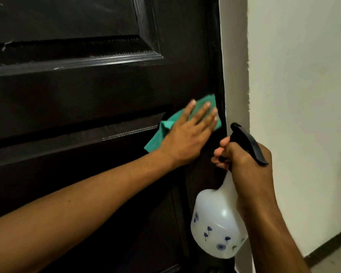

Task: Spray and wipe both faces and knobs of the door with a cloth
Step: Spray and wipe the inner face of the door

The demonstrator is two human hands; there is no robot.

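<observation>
Seen from the head camera, a person's left hand [187, 134] pressed a green cloth [165, 125] flat against the dark door [77, 91], fingers [204, 113] straight and spread, at the door's right edge beside the white wall [303, 75]. Just right of the cloth, the right hand [244, 156] gripped the neck of a white spray bottle [217, 229], fingers curled at its black trigger. Wiping of this face appeared under way; no knob was visible, and the other face seemingly remained.
</observation>
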